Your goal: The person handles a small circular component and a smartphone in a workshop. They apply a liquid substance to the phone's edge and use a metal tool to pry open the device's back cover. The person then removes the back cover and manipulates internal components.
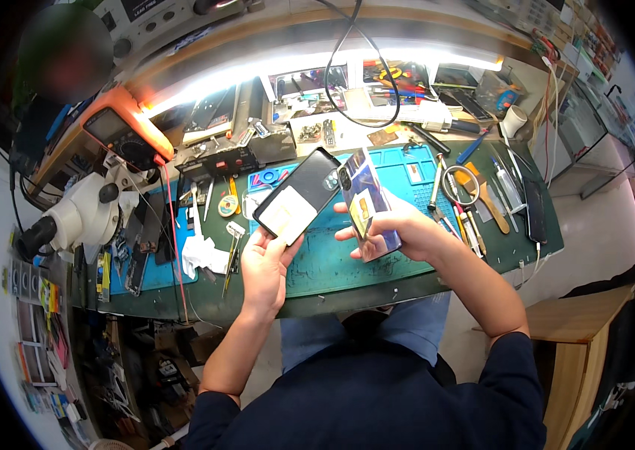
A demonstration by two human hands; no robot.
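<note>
My left hand point(266, 266) grips the lower end of a black phone case point(304, 182), tilted above the mat. A pale, squarish paper or card point(287, 214) lies against the case's inner face. In my right hand point(404, 229) is a smartphone point(368, 187) with a shiny bluish-purple back, held upright by its sides. A small yellowish sticker or card point(362, 210) shows on its back, by my fingers. Case and phone are close together but apart. Beneath them spreads a blue-green repair mat point(325, 262) on the bench.
An orange multimeter point(126, 129) and a white microscope point(81, 214) stand at the left. White tissue point(203, 255) and tweezers point(232, 251) lie left of the mat. Right of it are a magnifying glass point(461, 184), several hand tools and a dark phone point(535, 210) on a cable.
</note>
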